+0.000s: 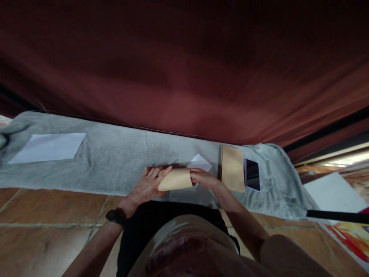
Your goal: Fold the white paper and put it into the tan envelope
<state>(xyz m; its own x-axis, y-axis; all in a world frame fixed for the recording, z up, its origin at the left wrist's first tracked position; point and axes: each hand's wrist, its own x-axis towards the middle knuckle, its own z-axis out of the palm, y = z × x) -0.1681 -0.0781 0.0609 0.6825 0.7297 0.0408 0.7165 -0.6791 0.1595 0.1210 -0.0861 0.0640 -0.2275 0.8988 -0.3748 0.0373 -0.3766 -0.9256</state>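
A brown paper envelope (175, 179) lies across my lap side of the grey cloth, bulging a little so its right end gapes. My left hand (150, 182) grips its left end, thumb over the top and fingers stretched along the far side. At the gaping right end, my right hand (201, 177) has its bent fingers at the mouth of the envelope; the fingertips are partly hidden inside. Just behind the envelope, a small white paper (199, 163) lies on the cloth, partly covered by the envelope and my right hand.
Grey cloth (115, 154) covers the long narrow surface. A white sheet (49, 147) lies far left. To the right are a stack of brown envelopes (232, 169) and a phone (252, 174). Dark red fabric (178, 92) rises behind; tiled floor (52, 207) shows in front.
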